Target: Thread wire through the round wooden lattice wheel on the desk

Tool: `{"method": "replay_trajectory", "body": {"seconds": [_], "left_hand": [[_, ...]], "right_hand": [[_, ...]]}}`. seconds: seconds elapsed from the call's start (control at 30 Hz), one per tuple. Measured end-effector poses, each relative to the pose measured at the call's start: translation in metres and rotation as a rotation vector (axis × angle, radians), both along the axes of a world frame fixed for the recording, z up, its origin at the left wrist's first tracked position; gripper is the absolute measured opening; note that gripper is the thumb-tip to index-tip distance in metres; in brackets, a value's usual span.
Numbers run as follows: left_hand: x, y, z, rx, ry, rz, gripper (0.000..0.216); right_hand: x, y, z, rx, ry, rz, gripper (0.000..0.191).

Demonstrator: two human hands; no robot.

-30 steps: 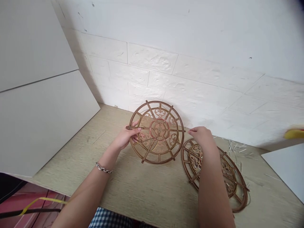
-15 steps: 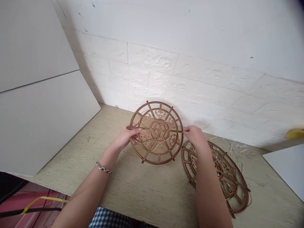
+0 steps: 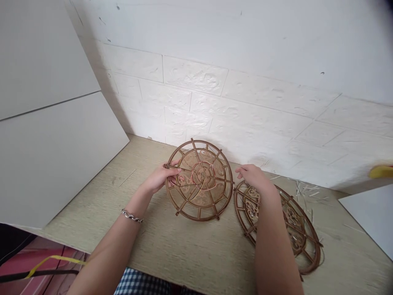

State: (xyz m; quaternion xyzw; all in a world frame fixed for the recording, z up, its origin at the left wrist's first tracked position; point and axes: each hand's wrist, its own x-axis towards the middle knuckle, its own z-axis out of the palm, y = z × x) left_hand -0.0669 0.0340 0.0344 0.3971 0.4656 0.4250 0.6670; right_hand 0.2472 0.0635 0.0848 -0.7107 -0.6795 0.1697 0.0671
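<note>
My left hand point(image 3: 160, 178) grips the left rim of a round brown openwork disc point(image 3: 199, 180) with spokes and scroll ornaments, held tilted above the light wooden tabletop point(image 3: 190, 250). A thin reddish and yellowish wire curls around the disc's centre. My right hand point(image 3: 252, 177) hovers just off the disc's right rim, fingers pinched, and whether anything is in them is unclear. Under my right forearm a second, similar brown disc point(image 3: 287, 229) lies flat on the table. A metal bracelet point(image 3: 131, 216) sits on my left wrist.
A white brick-pattern wall point(image 3: 245, 102) rises right behind the table. White panels point(image 3: 46, 123) lean at the left. Thin pale offcuts point(image 3: 303, 192) lie scattered at the back right. A white sheet point(image 3: 368, 221) and a yellow object point(image 3: 380, 172) sit at the far right. Red items with a yellow strip point(image 3: 46, 262) are below the table's left edge.
The held disc has tipped flatter and dropped slightly toward the table. My right hand came in to its right rim, then drew a little away from it.
</note>
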Motion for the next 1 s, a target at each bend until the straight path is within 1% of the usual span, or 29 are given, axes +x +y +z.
{"method": "replay_trajectory", "body": {"seconds": [0.07,0.17,0.27,0.4,0.53,0.73,0.9,1.0], "left_hand": [[-0.003,-0.001,0.002,-0.03,0.016,-0.047,0.078],[-0.007,-0.002,0.003,-0.046,0.015,-0.109,0.078],[-0.01,-0.003,0.003,-0.062,0.008,-0.147,0.079],[-0.01,-0.003,0.001,-0.073,0.028,-0.148,0.073],[-0.009,-0.003,0.001,-0.064,0.049,-0.157,0.072],[-0.008,-0.004,0.002,-0.077,0.103,-0.172,0.068],[-0.01,-0.003,0.0,-0.085,0.075,-0.154,0.064],[-0.009,-0.003,0.001,-0.1,0.074,-0.17,0.063]], "right_hand": [[-0.002,0.001,0.0,0.09,0.058,-0.008,0.032],[-0.012,0.005,-0.004,0.248,0.105,0.058,0.029],[-0.023,0.008,-0.012,0.299,0.009,0.119,0.026],[-0.03,0.009,-0.017,0.256,-0.132,0.11,0.023],[-0.032,0.007,-0.017,0.214,-0.159,0.098,0.023],[-0.036,0.003,-0.016,0.158,-0.203,0.038,0.027],[-0.036,0.001,-0.011,0.135,-0.211,0.1,0.024],[-0.034,-0.002,-0.009,0.101,-0.213,0.128,0.027]]}}
